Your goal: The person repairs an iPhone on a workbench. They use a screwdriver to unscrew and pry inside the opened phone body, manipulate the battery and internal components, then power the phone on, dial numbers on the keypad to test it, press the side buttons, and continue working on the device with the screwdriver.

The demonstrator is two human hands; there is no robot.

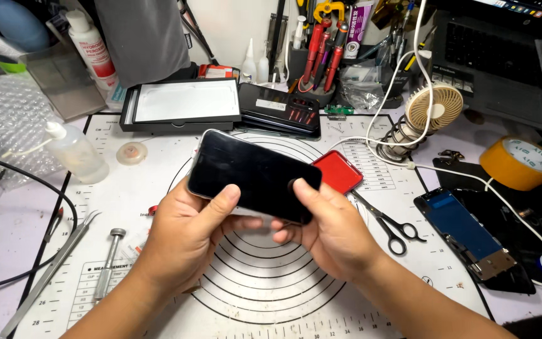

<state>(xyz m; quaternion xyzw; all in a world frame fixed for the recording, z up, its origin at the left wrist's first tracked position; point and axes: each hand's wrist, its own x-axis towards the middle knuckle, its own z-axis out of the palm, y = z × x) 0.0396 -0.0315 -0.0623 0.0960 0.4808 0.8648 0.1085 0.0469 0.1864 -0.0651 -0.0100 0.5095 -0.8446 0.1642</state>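
White work mat with concentric rings covered the cluttered bench. Left hand gripped the black phone at its lower edge, thumb on the glass; right hand clasped the other end, thumb pressing the screen. Phone was held above the mat, tilted. Scissors and tweezers lay alongside.

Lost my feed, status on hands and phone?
Left hand and right hand both grip black phone, screen up. Scissors beside right hand. Nothing obstructing.
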